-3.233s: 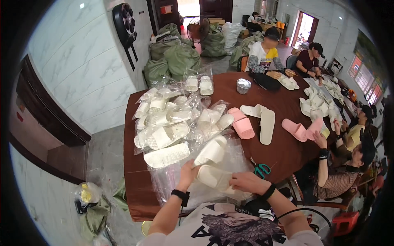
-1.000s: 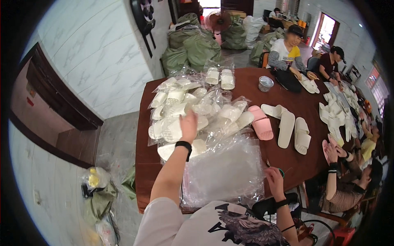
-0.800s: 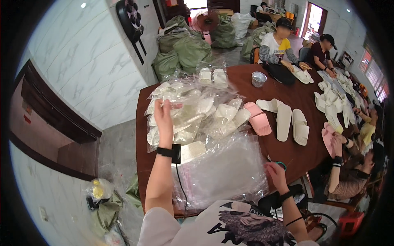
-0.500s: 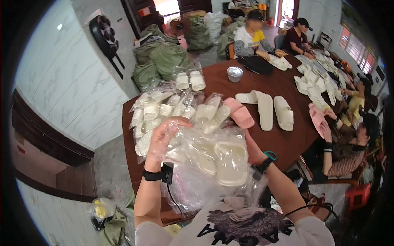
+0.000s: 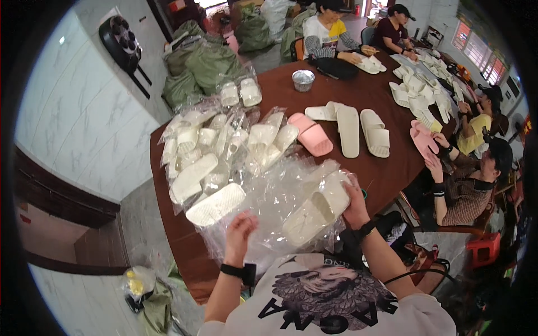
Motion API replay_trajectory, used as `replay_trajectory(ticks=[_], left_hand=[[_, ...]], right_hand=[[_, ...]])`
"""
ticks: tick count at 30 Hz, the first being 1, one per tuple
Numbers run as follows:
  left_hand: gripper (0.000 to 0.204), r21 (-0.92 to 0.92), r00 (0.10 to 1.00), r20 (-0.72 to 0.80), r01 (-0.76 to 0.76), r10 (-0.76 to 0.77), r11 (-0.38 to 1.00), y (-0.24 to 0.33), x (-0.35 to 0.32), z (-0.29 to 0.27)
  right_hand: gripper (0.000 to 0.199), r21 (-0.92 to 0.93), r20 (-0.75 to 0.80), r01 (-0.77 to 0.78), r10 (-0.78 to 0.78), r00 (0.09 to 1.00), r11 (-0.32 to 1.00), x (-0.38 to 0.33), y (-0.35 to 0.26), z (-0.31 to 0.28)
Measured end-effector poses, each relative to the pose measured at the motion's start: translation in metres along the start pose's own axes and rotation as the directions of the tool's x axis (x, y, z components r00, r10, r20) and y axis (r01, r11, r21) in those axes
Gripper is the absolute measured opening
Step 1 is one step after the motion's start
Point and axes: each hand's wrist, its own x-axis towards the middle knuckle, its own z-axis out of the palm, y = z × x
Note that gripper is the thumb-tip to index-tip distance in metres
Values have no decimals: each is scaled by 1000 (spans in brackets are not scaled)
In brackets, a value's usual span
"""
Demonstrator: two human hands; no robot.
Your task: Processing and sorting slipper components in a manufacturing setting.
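A person seated at a round dark-wood table (image 5: 280, 89) grips a pair of cream slippers (image 5: 316, 207) sheathed in a clear plastic bag (image 5: 280, 196), the right hand (image 5: 356, 201) closed around the bag's far end with fingers wrapped over the slipper's toe. The left hand (image 5: 241, 227) sits at the bag's near edge, fingers curled together against the plastic — whether they pinch it cannot be told. The bagged pair lies tilted just above the table's near rim, in front of the person's chest. To the left, a heap of bagged white slippers (image 5: 207, 151) spreads across the table, touching the loose plastic. Beyond it lie a pink slipper pair (image 5: 311, 134) and, just beside, unbagged cream slippers (image 5: 361, 129). A small metal bowl (image 5: 303, 79) stands near the table's far side. Other workers sit around the right rim — one in a patterned top (image 5: 465, 190) handles a pink slipper (image 5: 420, 140), and two more at the far end work over further pale slippers (image 5: 420, 89). Green sacks (image 5: 207, 61) are piled against the wall behind.
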Motion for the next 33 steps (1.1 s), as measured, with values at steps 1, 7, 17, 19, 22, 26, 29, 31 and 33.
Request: replay_trajectory(ticks=[1, 7, 17, 19, 22, 26, 29, 31, 33], left_hand=[[28, 0, 994, -72, -81, 81, 997, 4, 6, -10], [18, 465, 634, -499, -379, 591, 800, 18, 12, -23], [25, 418, 973, -203, -16, 110, 908, -73, -28, -5], [31, 326, 962, -189, 251, -198, 911, -61, -32, 9], [33, 250, 922, 55, 358, -383, 900, -51, -27, 6], [36, 437, 939, 8, 307, -345, 845, -70, -13, -5], [42, 398, 897, 29, 395, -442, 828, -69, 0, 2], [44, 432, 886, 40, 402, -462, 808, -73, 4, -5], [47, 553, 873, 87, 359, -481, 752, -85, 12, -15]], right_hand=[[41, -4, -3, -21, 21, 1000, 1000, -6, 1, -2], [44, -311, -80, -107, 86, 993, 944, -17, 42, -62], [27, -844, -114, -85, -22, 993, 530, -6, 68, -85], [30, -905, -102, -50, -101, 990, 423, -3, 66, -93], [26, -921, -45, -5, -94, 995, 390, 0, 65, -95], [32, -905, -60, 4, -136, 989, 426, 5, 70, -102], [41, -939, -72, -47, -61, 996, 341, 9, 65, -111], [50, -935, -67, -31, -90, 994, 354, 9, 62, -105], [52, -948, -93, -79, -34, 995, 309, 9, 53, -87]])
